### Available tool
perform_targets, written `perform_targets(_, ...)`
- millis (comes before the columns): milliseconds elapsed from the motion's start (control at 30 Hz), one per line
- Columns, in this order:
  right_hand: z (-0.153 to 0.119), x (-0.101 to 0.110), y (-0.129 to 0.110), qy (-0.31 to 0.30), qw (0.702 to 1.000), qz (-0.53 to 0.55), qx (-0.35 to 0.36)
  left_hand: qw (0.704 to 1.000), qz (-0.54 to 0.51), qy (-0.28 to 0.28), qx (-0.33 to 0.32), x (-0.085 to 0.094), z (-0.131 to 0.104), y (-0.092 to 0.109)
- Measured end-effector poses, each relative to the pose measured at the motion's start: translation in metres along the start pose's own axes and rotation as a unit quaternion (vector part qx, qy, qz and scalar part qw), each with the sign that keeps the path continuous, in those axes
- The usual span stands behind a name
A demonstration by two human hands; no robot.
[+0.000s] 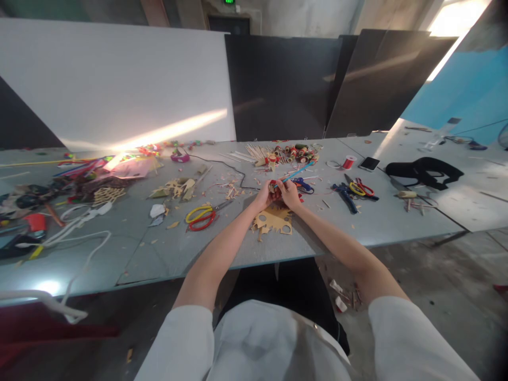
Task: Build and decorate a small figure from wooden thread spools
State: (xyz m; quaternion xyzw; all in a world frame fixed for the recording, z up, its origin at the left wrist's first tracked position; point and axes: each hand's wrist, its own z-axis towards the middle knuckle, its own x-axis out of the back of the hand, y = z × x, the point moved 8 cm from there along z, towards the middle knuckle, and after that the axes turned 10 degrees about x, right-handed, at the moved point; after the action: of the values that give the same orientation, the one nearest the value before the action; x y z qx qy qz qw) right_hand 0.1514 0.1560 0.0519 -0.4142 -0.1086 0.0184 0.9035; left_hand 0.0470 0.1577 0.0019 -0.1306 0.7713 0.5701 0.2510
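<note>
Over the near middle of the table my two hands meet, fingers closed. My left hand (pixel 263 196) grips a small tan and red piece (pixel 273 184), mostly covered by the fingers. A thin blue pen-like stick (pixel 300 171) is pinched in my right hand (pixel 290 194), slanting up to the right, its lower end by the small piece. Just below the hands lies a cut cardboard sheet (pixel 273 219) with round holes and ragged edges. Behind my right hand is a blue glue gun (pixel 304 185), partly hidden. Scissors (pixel 202 216) with yellow and red handles rest to the left.
Small bamboo-like pieces (pixel 299 153) and thin sticks lie at the back. Rightward are a red thread spool (pixel 349 162), phone (pixel 369 164), pliers (pixel 345 198), more scissors (pixel 359 187) and a black cap (pixel 424 172). Tangled materials and a white cable (pixel 85 217) occupy the left.
</note>
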Motion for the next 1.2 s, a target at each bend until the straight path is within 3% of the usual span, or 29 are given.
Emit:
perform_targets(667,0.001,0.003,-0.001,0.018,0.999,-0.019,0.037,0.999,-0.029,0.015,0.007,0.003,0.002,-0.002)
perform_targets(1200,0.0,0.0,0.007,-0.004,1.0,-0.005,-0.003,0.999,-0.041,0.025,0.006,0.001,-0.003,0.0)
